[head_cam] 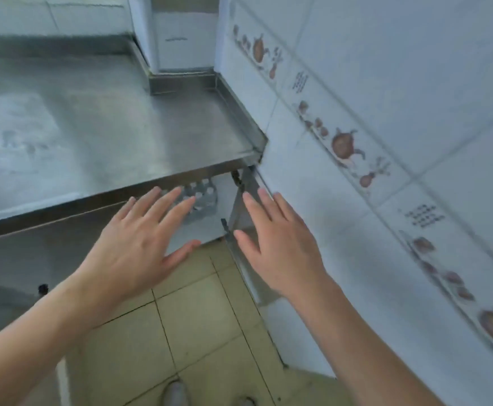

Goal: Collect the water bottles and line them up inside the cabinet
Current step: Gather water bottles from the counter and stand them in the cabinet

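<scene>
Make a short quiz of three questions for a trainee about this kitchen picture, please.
1. True or false: the left hand grips a bottle.
2. Where are the water bottles? A) on the steel counter B) inside the cabinet under it C) on the floor
3. Fill in: the cabinet door near the right hand stands ____.

Key
1. False: both hands are spread, holding nothing.
2. B
3. open
</scene>
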